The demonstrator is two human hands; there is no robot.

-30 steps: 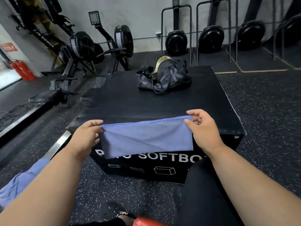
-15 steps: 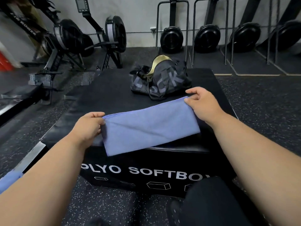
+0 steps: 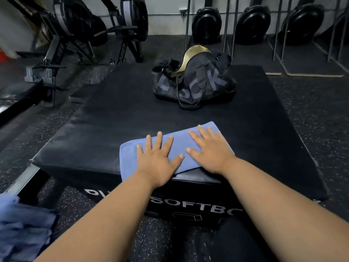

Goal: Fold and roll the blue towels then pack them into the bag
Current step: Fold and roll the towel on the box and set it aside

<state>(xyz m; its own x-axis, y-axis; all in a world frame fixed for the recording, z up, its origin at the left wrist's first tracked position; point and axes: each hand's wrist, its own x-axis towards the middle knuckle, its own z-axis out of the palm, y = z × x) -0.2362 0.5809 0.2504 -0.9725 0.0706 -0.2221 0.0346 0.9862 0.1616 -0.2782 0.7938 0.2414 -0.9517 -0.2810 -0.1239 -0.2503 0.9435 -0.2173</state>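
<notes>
A folded blue towel (image 3: 130, 154) lies flat on the near edge of the black soft box (image 3: 117, 118). My left hand (image 3: 158, 159) presses on its left half with fingers spread straight. My right hand (image 3: 209, 150) presses flat on its right half, fingers straight. A black duffel bag (image 3: 196, 84) with grey lettering and a gold-lined open top stands at the far middle of the box, well beyond the towel. More blue towel fabric (image 3: 22, 225) lies bunched at the lower left, beside the box.
Rowing machines (image 3: 79, 29) stand at the back left on the speckled rubber floor. Upright rowers in metal racks (image 3: 253, 21) line the back wall. My dark-clad leg (image 3: 245, 241) is at the bottom right in front of the box.
The towel, held up by its top corners before, now lies on the box. Both hands have let go of the corners and press flat on it.
</notes>
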